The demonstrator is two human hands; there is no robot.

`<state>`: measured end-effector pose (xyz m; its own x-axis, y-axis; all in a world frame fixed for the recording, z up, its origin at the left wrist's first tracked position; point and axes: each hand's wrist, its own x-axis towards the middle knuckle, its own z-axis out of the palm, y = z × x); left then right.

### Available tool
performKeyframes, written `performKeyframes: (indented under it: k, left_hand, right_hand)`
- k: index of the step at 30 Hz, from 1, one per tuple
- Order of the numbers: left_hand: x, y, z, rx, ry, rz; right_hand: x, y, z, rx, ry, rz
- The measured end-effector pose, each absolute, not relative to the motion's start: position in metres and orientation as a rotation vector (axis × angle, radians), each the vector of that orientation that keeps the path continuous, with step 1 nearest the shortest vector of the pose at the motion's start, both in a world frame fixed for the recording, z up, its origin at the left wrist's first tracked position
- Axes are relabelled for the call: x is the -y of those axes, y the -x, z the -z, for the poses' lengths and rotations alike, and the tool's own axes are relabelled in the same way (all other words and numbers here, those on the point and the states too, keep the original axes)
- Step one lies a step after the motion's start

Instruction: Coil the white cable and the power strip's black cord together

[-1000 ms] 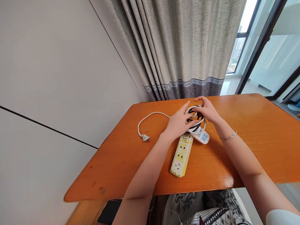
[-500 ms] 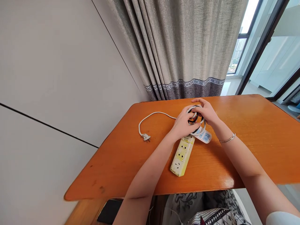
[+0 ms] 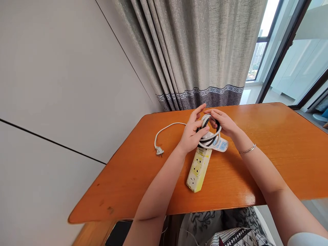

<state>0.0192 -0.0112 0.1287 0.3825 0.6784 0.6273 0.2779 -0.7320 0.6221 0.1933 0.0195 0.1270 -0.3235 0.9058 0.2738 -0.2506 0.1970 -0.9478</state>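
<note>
Black and white power cables lie wound in a loose coil [image 3: 210, 139] between my hands. My right hand [image 3: 223, 123] grips the coil's far right side, with its fingers curled over the loops. On the coil's left side, my left hand [image 3: 191, 134] has its thumb across the loops and its upper fingers raised; its lower fingers are partly hidden. Below the coil a worn yellowish power strip [image 3: 198, 171] lies lengthwise on the table. A white power strip with blue sockets [image 3: 220, 145] is partly covered by the coil. A white plug [image 3: 159, 150] rests to the left on its cable.
The orange wooden table [image 3: 269, 136] has rounded corners. A grey curtain [image 3: 205, 51] hangs behind it, and a pale panelled wall [image 3: 64, 68] runs along the left. A dark-framed glass door [image 3: 279, 58] is at the right. Below the table's front edge lies a dark flat object [image 3: 119, 232].
My left hand has shifted left and raised its upper fingers. The coil has moved slightly left with my right hand and shows more black cable. The plug's cable has shifted a little.
</note>
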Motion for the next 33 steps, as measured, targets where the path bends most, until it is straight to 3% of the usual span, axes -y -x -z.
performKeyframes:
  k: [5, 15, 23, 33]
  left_hand:
    - [0.008, -0.016, -0.127, -0.817, -2.090, -1.474]
    - [0.007, -0.005, -0.135, -0.929, -2.274, -1.445]
    - [0.011, -0.018, -0.128, -0.914, -2.319, -1.392]
    - [0.007, -0.015, -0.123, -0.849, -2.207, -1.372]
  right_hand:
    - [-0.010, -0.188, -0.129, 1.465, 0.590, -1.264]
    - [-0.009, -0.186, -0.123, 1.777, 0.502, -0.973]
    - [0.001, -0.198, -0.139, 2.106, 0.872, -0.132]
    - [0.008, -0.200, -0.148, 2.039, 1.257, 0.101]
